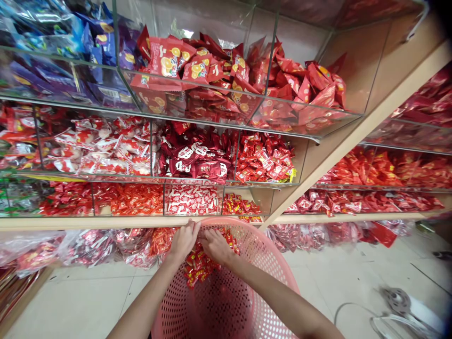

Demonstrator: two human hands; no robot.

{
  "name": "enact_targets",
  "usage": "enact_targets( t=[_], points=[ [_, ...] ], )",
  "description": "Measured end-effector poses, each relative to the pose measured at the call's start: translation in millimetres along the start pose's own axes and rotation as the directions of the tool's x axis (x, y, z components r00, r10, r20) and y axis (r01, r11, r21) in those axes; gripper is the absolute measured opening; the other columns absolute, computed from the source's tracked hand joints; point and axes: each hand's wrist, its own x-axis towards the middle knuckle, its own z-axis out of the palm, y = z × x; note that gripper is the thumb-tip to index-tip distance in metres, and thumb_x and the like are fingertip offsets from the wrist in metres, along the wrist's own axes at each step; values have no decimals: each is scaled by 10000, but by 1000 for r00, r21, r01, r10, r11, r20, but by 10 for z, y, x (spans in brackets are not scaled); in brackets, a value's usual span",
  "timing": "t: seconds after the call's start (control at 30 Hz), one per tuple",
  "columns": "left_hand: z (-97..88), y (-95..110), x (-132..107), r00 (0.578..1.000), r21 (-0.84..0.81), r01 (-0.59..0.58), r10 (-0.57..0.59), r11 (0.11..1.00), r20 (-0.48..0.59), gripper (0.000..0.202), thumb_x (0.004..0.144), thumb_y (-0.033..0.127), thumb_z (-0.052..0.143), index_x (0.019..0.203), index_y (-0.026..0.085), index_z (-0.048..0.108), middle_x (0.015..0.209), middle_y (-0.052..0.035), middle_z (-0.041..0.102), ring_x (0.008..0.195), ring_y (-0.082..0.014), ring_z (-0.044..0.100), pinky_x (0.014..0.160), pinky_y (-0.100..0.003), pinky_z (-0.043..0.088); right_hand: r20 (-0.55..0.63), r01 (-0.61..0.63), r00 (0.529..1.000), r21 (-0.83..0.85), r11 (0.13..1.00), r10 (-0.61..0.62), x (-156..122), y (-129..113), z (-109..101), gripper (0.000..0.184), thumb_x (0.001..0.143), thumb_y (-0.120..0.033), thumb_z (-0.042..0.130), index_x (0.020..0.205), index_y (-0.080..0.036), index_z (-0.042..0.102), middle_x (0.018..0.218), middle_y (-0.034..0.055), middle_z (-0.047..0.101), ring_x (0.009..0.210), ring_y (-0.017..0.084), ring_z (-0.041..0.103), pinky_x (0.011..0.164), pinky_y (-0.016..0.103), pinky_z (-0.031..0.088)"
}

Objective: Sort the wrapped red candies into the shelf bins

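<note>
A large pink perforated plastic basket (pixel 278 259) stands tilted in front of me against the lower shelf edge. My left hand (pixel 184 241) is closed at its far left rim, fingertips on the edge. My right hand (pixel 216 246) is inside the basket, just below the far rim, with its fingers curled. Small red and yellow wrapped candies (pixel 199 267) lie in a heap under and beside my right hand, against the basket's far wall. What the right fingers hold, if anything, is hidden.
Shelves with clear dividers hold red candy packets (pixel 197 66), blue packets (pixel 42 28) and dark red packets (pixel 194 155). Small red-yellow candies (pixel 240 203) fill a low compartment behind the basket. Clear bags of candy (pixel 88 245) lie beneath. A white fan-like object (pixel 399 301) is on the floor.
</note>
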Motion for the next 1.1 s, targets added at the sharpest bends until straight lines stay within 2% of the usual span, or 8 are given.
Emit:
enact_targets(
  t=[0.17,0.27,0.4,0.53,0.8,0.97,1.03,1.1],
  points=[
    [-18,15,-8,1000,-8,-8,8,1000,2,614,908,503,83,1163,150,516,831,-123,695,780,-229,669,649,-293,457,-24,-30,999,76,997,32,-97,63,-193,325,886,-163,435,1203,-207,492,1083,77,548,966,190,464,823,320,362],
    [-41,31,-18,1000,1,-10,10,1000,3,607,911,497,97,1179,141,509,820,-125,696,790,-235,669,649,-296,459,16,-85,996,155,984,84,-188,152,-332,253,878,-116,415,1090,-179,538,997,61,575,922,160,503,812,281,376],
    [-54,42,-24,1000,-25,-10,10,1000,9,600,915,487,104,1189,138,509,876,-131,697,790,-223,668,648,-288,461,167,-145,978,109,983,125,-335,220,-371,87,865,-219,502,887,-174,574,898,49,593,869,172,533,753,278,397],
    [-36,34,-18,1000,-33,-12,12,999,1,597,913,497,116,1180,140,514,904,-133,696,792,-216,668,664,-284,460,276,-157,951,31,987,143,-368,196,-302,175,822,-313,586,915,-165,577,952,67,604,938,205,540,792,303,407],
    [-55,41,-25,1000,-19,-7,7,1000,-3,604,915,489,107,1182,130,514,854,-134,694,791,-226,666,663,-296,463,319,-221,922,-33,975,220,-187,153,-360,175,828,-285,567,947,-160,593,978,86,628,971,219,552,838,314,407],
    [-48,39,-22,1000,-32,-11,11,999,12,593,916,488,118,1179,130,511,843,-123,690,810,-219,664,670,-287,466,343,-149,931,55,987,122,-331,100,-485,196,841,-299,518,942,-157,608,974,91,647,941,207,585,792,293,436],
    [-46,38,-24,1000,-32,-9,10,999,11,597,916,488,112,1181,129,508,840,-121,690,810,-220,664,667,-288,467,442,-104,896,115,988,43,-439,55,-491,188,845,-235,468,908,-168,632,933,83,669,868,188,619,714,266,450],
    [-47,38,-28,1000,-35,-9,9,999,9,603,914,491,103,1189,132,502,844,-118,690,800,-220,666,661,-289,468,576,-102,818,153,983,-4,-545,14,-461,208,823,-198,455,869,-177,656,883,78,688,812,193,641,634,257,450]
  ],
)
